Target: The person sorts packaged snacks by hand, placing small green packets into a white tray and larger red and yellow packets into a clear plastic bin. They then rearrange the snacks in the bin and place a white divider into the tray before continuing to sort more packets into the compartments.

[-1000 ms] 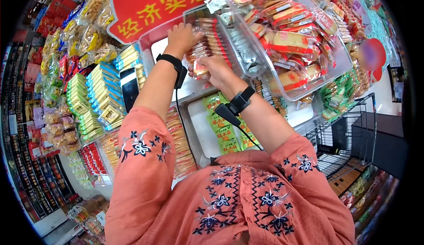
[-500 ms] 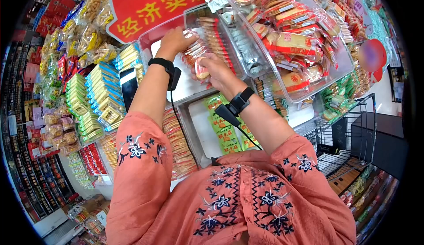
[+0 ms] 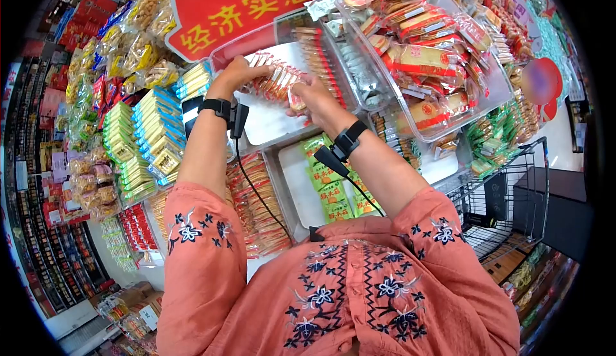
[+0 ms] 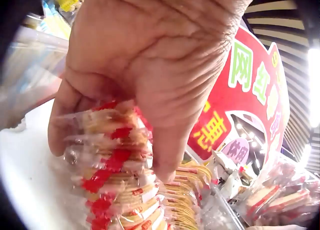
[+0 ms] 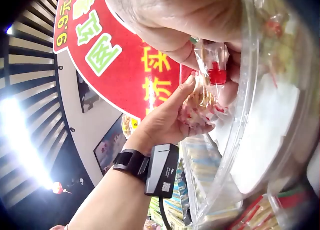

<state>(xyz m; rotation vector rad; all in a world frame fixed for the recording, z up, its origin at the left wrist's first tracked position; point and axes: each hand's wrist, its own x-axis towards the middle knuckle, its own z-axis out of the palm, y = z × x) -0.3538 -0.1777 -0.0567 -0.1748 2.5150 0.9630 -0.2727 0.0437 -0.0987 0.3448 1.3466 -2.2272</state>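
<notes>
Though many, wrapped packets [image 3: 280,80] between left hand [image 3: 237,76] and right hand [image 3: 319,102], both ends pinched.

Crinkled, glossy clear plastic around the red-marked flat biscuit packets [image 3: 273,77] at upper centre of the head view. Smooth, transparent hard plastic in the large rectangular bin [image 3: 486,74] at upper right. Smooth white finish on the flat tray base [image 3: 266,125] near centre; shiny film on the small green packets [image 3: 337,192] below. Matt, creased cloth in the coral embroidered shirt [image 3: 353,305] at bottom; dark metal wire in the shopping cart [image 3: 543,189] at right.
</notes>
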